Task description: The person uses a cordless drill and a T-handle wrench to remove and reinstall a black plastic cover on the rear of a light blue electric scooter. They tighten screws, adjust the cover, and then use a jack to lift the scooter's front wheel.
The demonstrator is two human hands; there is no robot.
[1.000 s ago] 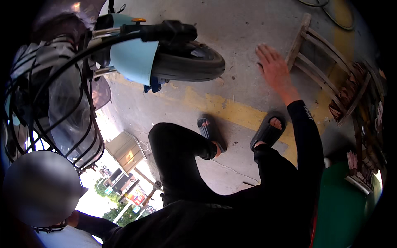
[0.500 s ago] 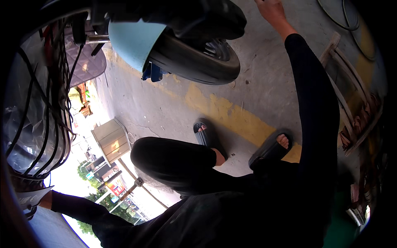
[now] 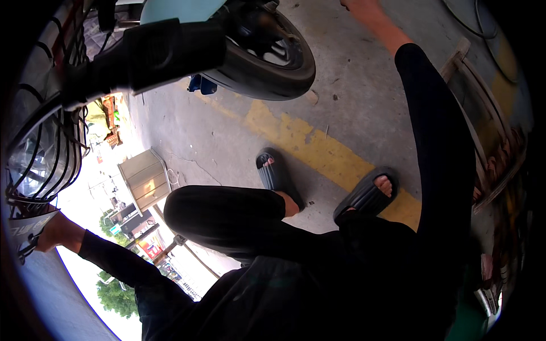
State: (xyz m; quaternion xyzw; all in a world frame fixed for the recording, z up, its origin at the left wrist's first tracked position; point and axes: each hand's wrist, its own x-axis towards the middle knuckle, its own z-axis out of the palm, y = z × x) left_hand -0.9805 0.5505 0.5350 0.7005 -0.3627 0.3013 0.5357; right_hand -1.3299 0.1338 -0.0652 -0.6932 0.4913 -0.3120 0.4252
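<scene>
My left hand (image 3: 56, 232) is at the far left, by the lower end of a black wire basket (image 3: 60, 159). A white printed plate (image 3: 31, 230) covers part of it, and its fingers are hidden. My right hand (image 3: 367, 12) reaches out to the top edge, over the concrete floor, right of a black-tyred wheel (image 3: 267, 82). The picture's edge cuts off its fingers. Above the wheel shows a light blue fender (image 3: 176, 10) of a two-wheeler. Its black handlebar grip (image 3: 176, 54) crosses in front, between the basket and the wheel.
My feet in dark slide sandals (image 3: 278, 176) stand by a worn yellow floor stripe (image 3: 318, 150). A wooden frame (image 3: 483, 102) lies at the right, below a dark hose (image 3: 466, 23). A beige cabinet (image 3: 144, 181) stands at the left.
The handlebar grip has come down and shows whole, lower in the view. Wheel and feet appear shifted up and left. More of my left hand shows beside the plate.
</scene>
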